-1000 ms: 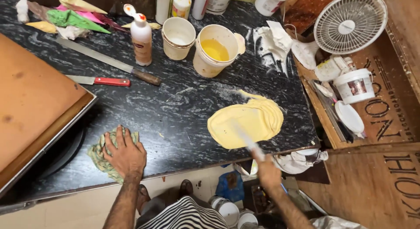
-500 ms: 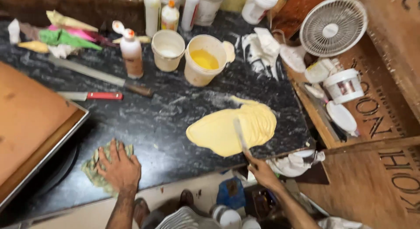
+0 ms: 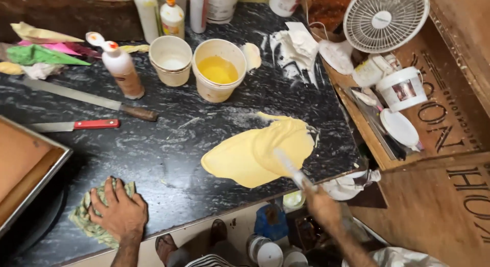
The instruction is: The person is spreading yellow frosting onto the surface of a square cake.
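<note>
While working that pale yellow smear of creamy paste (image 3: pixel 258 153) across the black marbled stone counter (image 3: pixel 168 154), worth keeping the long flat spatula blade (image 3: pixel 287 166) low and nearly flat so it spreads instead of gouging. Paste sits at roughly 4 o'clock on the counter, close to the front edge, so short strokes pulled back toward the middle look safer than pushing anything over the lip. Right hand (image 3: pixel 322 205) closed round the spatula handle, a bit blurred but clearly gripping. Left hand (image 3: pixel 118 212) down at 7 o'clock, fingers spread and pressed flat on a crumpled greenish cloth (image 3: pixel 88 222), not clutching it, just bracing.

Up at 12 o'clock: cream plastic tub with yellow liquid (image 3: pixel 218 72), just beside an emptier cream tub (image 3: pixel 172 60). At 10 o'clock, a white squeeze bottle with a brownish lower half (image 3: pixel 122 69). Long steel knife with a brown wooden handle (image 3: pixel 92 100) and a shorter red-handled knife (image 3: pixel 75 125) lying at 9 o'clock, well apart from the paste. Metal tray with a brown slab (image 3: pixel 35 167) off the left edge. White table fan (image 3: pixel 385 19) at 2 o'clock.
</note>
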